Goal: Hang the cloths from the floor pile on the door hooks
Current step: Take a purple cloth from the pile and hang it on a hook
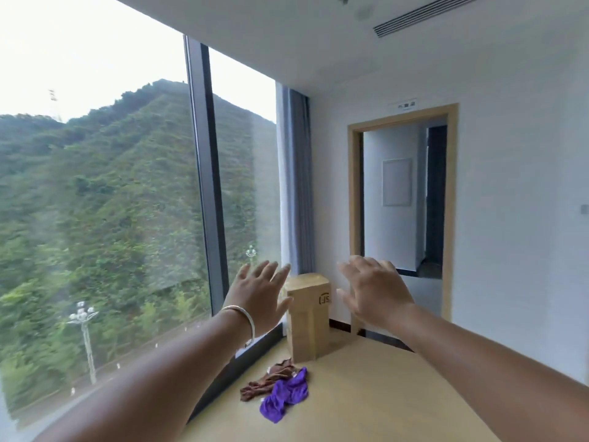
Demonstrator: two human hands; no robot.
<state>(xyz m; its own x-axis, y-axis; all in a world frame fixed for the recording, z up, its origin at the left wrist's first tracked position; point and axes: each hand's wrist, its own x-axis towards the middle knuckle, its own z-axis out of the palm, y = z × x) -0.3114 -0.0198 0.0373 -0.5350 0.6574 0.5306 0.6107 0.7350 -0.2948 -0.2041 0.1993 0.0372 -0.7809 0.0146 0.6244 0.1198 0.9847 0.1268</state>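
Both the left hand (259, 296) and right hand (374, 290) are raised with fingers spread wide, holding nothing. The brown cloth (266, 379) and purple cloth (287, 395) lie touching on the floor just in front of a cardboard box (307, 317) printed "JS". Beyond the box, the sign (407, 105) above the doorway (403, 199) is too blurred to read.

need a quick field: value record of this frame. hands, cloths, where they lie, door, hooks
left hand: left hand raised, fingers spread, holds nothing; bracelet on the wrist
right hand: right hand raised, fingers spread, holds nothing
cloths: purple cloth and brown cloth, crumpled together on the floor
location: beside the window, in front of the cardboard box
door: open doorway in the far wall
hooks: none visible
task state: no cloth picked up yet
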